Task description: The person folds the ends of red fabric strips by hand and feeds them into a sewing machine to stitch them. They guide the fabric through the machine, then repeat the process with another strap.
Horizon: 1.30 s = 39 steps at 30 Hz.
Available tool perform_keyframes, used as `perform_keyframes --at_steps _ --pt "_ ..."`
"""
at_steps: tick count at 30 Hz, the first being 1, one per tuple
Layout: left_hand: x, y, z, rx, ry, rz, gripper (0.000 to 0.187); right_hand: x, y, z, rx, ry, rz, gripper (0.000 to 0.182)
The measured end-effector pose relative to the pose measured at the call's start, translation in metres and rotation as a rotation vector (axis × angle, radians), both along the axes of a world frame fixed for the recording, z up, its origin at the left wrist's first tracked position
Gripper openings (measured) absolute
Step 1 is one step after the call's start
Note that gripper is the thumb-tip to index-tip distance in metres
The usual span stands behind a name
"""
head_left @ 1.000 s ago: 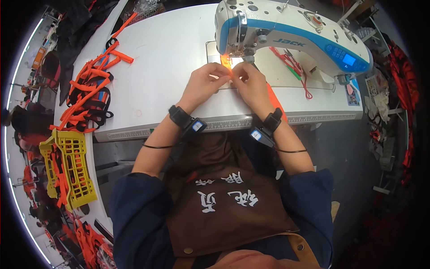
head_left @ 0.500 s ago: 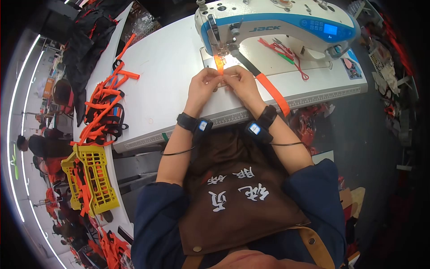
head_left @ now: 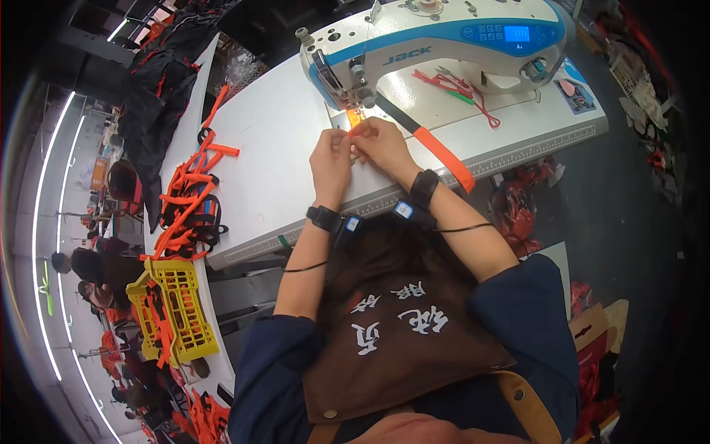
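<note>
Just in front of the presser foot of a white-and-blue sewing machine (head_left: 436,48), a short piece of bright orange strip (head_left: 356,117) lies lit by the machine's lamp. My left hand (head_left: 330,164) pinches the near end of this strip at the table's front. Against it, my right hand (head_left: 384,150) has thumb and fingers closed on the same end; the fingertips of both hands meet and hide part of it. To the right of my right hand, a black-and-orange strap (head_left: 444,158) runs from the machine head over the table edge.
Red-handled snips (head_left: 462,92) lie under the machine arm. Left on the white table (head_left: 266,126) is a heap of orange and black straps (head_left: 188,196). A yellow plastic basket (head_left: 194,311) holds more strips. Dark fabric (head_left: 159,111) lies at the far left; people sit beyond.
My view has shifted slightly, so the machine sits further left. Both hands have drawn a little closer together, still pinching the orange strip. The machine's display now shows digits.
</note>
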<state>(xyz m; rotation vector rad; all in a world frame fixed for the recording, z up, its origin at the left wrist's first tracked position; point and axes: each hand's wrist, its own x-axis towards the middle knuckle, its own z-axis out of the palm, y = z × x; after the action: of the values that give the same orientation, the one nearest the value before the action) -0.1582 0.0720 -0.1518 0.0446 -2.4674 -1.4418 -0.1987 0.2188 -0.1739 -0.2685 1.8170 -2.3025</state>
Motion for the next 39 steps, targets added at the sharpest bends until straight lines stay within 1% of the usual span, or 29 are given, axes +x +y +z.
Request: perform_keyframes --at_steps 1,4,6,9,12,13,15,16,18,21,24,28,31,34,39 --pt "0.001 0.003 0.000 -0.078 0.036 0.013 0.014 0.000 0.002 0.001 -0.005 0.002 0.033 0.018" --pt "0.005 0.009 0.001 -0.193 0.156 0.054 0.012 0.000 0.013 0.000 -0.041 -0.012 0.120 0.016" --pt "0.002 0.010 0.002 -0.151 0.173 0.071 0.012 -0.001 0.018 0.004 -0.090 -0.032 0.165 0.012" --pt "-0.003 0.004 0.000 -0.090 0.163 0.067 0.013 -0.003 0.024 0.015 0.133 0.092 0.010 0.014" --pt "-0.005 0.000 -0.003 -0.039 0.116 0.058 0.014 -0.015 0.019 0.012 0.086 0.129 0.006 0.016" --pt "-0.004 -0.001 -0.003 -0.025 0.097 0.060 0.014 -0.019 0.018 0.011 0.058 0.091 0.047 0.017" --pt "-0.004 -0.002 -0.003 0.091 0.037 0.056 0.015 -0.024 0.013 0.010 0.001 0.014 0.134 0.017" --pt "-0.005 -0.002 -0.002 0.150 0.009 0.054 0.016 -0.024 0.013 0.011 0.020 0.018 0.116 0.018" --pt "-0.006 -0.003 -0.002 0.171 0.020 0.042 0.015 -0.023 0.014 0.013 0.063 0.024 0.083 0.018" --pt "-0.009 -0.004 -0.007 0.192 0.044 0.033 0.015 -0.024 0.017 0.015 0.088 -0.003 0.119 0.022" --pt "-0.009 -0.003 -0.008 0.198 0.043 0.024 0.016 -0.022 0.018 0.019 0.115 0.011 0.128 0.022" --pt "-0.006 -0.004 -0.002 0.202 0.062 -0.016 0.022 -0.023 0.014 0.012 0.074 -0.007 0.118 0.021" --pt "-0.006 -0.006 -0.003 0.299 0.094 -0.044 0.026 -0.025 0.014 0.008 0.065 -0.004 0.129 0.021" --pt "-0.004 -0.007 0.000 0.250 0.082 -0.065 0.028 -0.028 0.016 0.003 0.040 -0.022 0.144 0.021" --pt "-0.010 -0.010 0.004 0.563 -0.143 -0.043 0.024 -0.026 0.019 0.008 -0.114 -0.070 0.118 0.019"
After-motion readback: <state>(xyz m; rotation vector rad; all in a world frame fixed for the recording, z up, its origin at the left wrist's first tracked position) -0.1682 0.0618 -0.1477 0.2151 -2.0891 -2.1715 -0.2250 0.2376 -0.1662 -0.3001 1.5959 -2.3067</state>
